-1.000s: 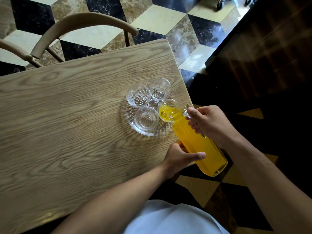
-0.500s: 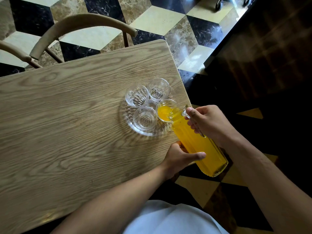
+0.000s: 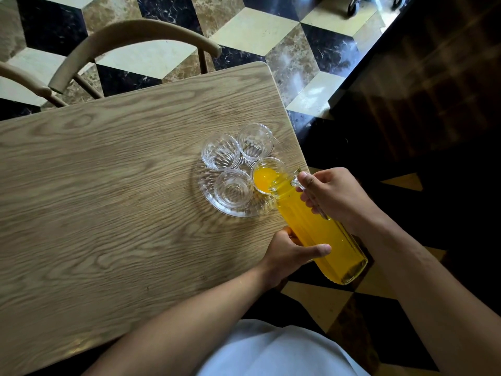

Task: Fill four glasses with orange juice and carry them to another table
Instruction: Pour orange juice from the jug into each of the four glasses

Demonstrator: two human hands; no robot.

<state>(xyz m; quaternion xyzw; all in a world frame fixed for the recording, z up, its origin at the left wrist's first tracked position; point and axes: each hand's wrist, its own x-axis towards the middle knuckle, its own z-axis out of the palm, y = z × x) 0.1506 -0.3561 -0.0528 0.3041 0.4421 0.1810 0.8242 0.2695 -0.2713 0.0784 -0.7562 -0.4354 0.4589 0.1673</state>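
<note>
Both my hands, left (image 3: pixel 287 251) and right (image 3: pixel 336 194), grip the tilted jug (image 3: pixel 317 229), pouring juice into a glass (image 3: pixel 267 175) on the tray (image 3: pixel 233 210) near the table's (image 3: pixel 108 185) right edge.

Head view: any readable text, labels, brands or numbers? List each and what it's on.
None readable.
Pitcher: clear glass with orange juice, no label showing.
Four glasses, e.g.: plain ribbed glass, no marks.
Glass tray: no marks.
Table: bare wood grain, no print.
</note>
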